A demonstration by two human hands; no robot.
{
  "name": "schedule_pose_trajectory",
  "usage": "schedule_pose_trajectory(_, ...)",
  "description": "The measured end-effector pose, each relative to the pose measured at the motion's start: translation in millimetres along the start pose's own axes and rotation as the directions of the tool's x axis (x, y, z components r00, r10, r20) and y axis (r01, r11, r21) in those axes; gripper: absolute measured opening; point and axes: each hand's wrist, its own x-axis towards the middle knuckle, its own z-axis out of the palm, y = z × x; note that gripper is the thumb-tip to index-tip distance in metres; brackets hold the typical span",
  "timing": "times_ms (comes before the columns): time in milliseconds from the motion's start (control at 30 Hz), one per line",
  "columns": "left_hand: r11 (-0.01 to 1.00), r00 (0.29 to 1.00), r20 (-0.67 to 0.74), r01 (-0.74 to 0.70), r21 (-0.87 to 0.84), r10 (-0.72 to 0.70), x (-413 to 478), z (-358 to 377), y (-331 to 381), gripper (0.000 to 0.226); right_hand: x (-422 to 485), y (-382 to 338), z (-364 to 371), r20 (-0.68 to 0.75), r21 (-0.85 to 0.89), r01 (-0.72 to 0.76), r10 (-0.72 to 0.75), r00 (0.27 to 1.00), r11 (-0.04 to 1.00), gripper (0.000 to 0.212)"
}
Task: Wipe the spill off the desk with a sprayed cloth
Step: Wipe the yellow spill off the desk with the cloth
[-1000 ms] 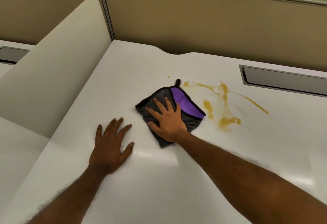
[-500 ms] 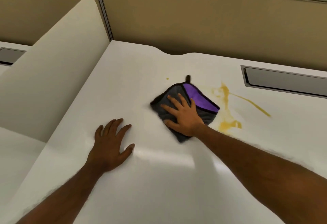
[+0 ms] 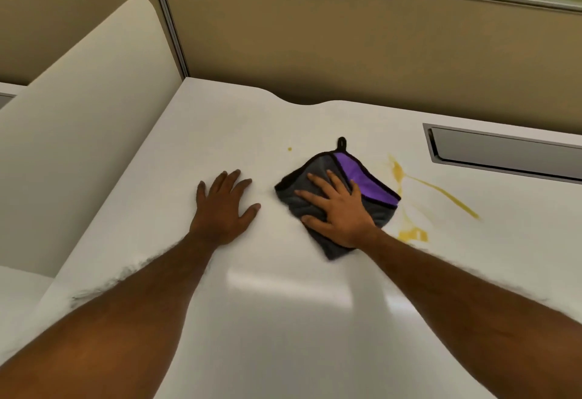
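Observation:
A folded grey and purple cloth (image 3: 368,178) with black trim lies on the white desk (image 3: 283,320). My right hand (image 3: 338,209) presses flat on it, fingers spread. A yellow-brown spill (image 3: 412,234) streaks the desk just right of the cloth, with a long thin streak (image 3: 447,197) running toward the right and a small drop (image 3: 289,148) to the cloth's upper left. My left hand (image 3: 223,206) rests flat on the bare desk left of the cloth, holding nothing.
A cream curved divider panel (image 3: 82,134) rises along the desk's left side. A tan partition wall (image 3: 346,39) stands behind the desk. A grey recessed cable tray (image 3: 504,153) is set into the desk at the back right.
My right hand has slid the cloth to the right over the spill; the left streaks are gone. The view has shifted, and my left hand sits closer to the cloth.

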Motion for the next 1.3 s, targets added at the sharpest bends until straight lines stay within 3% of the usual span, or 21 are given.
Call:
schedule_pose_trajectory(33,1.000,1.000,-0.029,0.007,-0.005,-0.007,0,4,2,0.074,1,8,-1,-0.020,0.002,-0.015,0.016,1.000,1.000,0.059)
schedule_pose_trajectory(100,1.000,0.997,-0.076,-0.008,0.011,0.009,-3,9,4,0.069,14,15,0,-0.074,0.042,-0.271,0.274,0.959,0.962,0.059)
schedule_pose_trajectory(167,1.000,0.996,-0.088,-0.011,0.029,0.014,-4,11,3,0.068,36,13,-1,-0.079,0.100,-0.577,0.585,0.807,0.811,0.062)
schedule_pose_trajectory(233,0.999,0.995,-0.103,-0.005,0.037,0.009,-4,12,3,0.068,60,4,-5,-0.040,0.115,-0.721,0.729,0.684,0.683,0.065)
schedule_pose_trajectory(267,0.999,0.994,-0.110,-0.001,0.040,0.005,-3,12,3,0.068,69,-1,-6,-0.022,0.103,-0.724,0.729,0.684,0.682,0.066)
schedule_pose_trajectory(300,0.999,0.993,-0.114,0.002,0.042,0.003,-2,13,3,0.068,75,-7,-6,-0.010,0.084,-0.677,0.680,0.733,0.731,0.065)
schedule_pose_trajectory(400,0.999,0.995,-0.101,0.004,0.048,0.001,0,12,2,0.069,72,-19,1,-0.004,0.039,-0.318,0.319,0.948,0.947,0.061)
schedule_pose_trajectory(467,0.999,0.995,-0.102,0.002,0.042,0.002,0,12,2,0.068,70,-7,0,-0.029,0.046,-0.242,0.244,0.969,0.969,0.059)
schedule_pose_trajectory(533,0.999,0.995,-0.104,-0.005,0.033,0.008,-2,11,2,0.068,75,7,-2,-0.080,0.094,-0.431,0.438,0.895,0.897,0.060)
schedule_pose_trajectory(633,1.000,0.994,-0.113,-0.002,0.031,0.005,-2,12,2,0.067,100,9,-8,-0.038,0.133,-0.724,0.733,0.679,0.677,0.067)
schedule_pose_trajectory(700,0.999,0.993,-0.118,0.000,0.033,0.004,-1,12,2,0.067,119,1,-11,-0.004,0.115,-0.748,0.754,0.657,0.653,0.065)
schedule_pose_trajectory(767,0.999,0.993,-0.119,0.013,0.035,-0.009,0,11,3,0.066,131,-9,-8,0.021,0.078,-0.635,0.636,0.772,0.768,0.061)
schedule_pose_trajectory(833,0.999,0.992,-0.122,0.018,0.048,-0.012,0,11,4,0.066,130,-16,-3,0.054,0.020,-0.361,0.359,0.932,0.932,0.057)
schedule_pose_trajectory(867,0.999,0.992,-0.123,0.016,0.052,-0.010,0,11,4,0.065,125,-18,-1,0.076,-0.007,-0.199,0.199,0.977,0.980,0.055)
schedule_pose_trajectory(933,0.998,0.993,-0.118,0.014,0.054,-0.008,-1,9,4,0.065,115,-10,-2,0.105,-0.033,0.007,-0.003,0.994,0.999,0.053)
schedule_pose_trajectory(967,0.998,0.993,-0.115,0.016,0.053,-0.010,-1,9,3,0.065,112,-2,-5,0.097,-0.034,0.023,-0.019,0.995,0.999,0.052)
schedule_pose_trajectory(1000,0.999,0.993,-0.118,0.018,0.051,-0.011,-1,9,3,0.065,110,8,-7,0.073,-0.027,-0.023,0.025,0.997,0.999,0.052)
schedule_pose_trajectory(1067,0.999,0.992,-0.128,0.011,0.049,-0.005,-2,10,3,0.065,107,27,-8,-0.014,0.037,-0.277,0.277,0.961,0.960,0.053)
schedule_pose_trajectory(1167,0.999,0.990,-0.142,0.007,0.048,-0.001,0,10,3,0.066,104,42,-8,-0.053,0.146,-0.635,0.647,0.761,0.759,0.058)
schedule_pose_trajectory(1233,0.999,0.988,-0.153,0.011,0.047,-0.004,0,11,3,0.065,105,33,-7,-0.038,0.106,-0.681,0.687,0.726,0.725,0.059)
schedule_pose_trajectory(1300,0.999,0.989,-0.149,0.015,0.051,-0.007,0,12,3,0.065,104,17,-4,-0.021,0.047,-0.607,0.608,0.794,0.794,0.059)
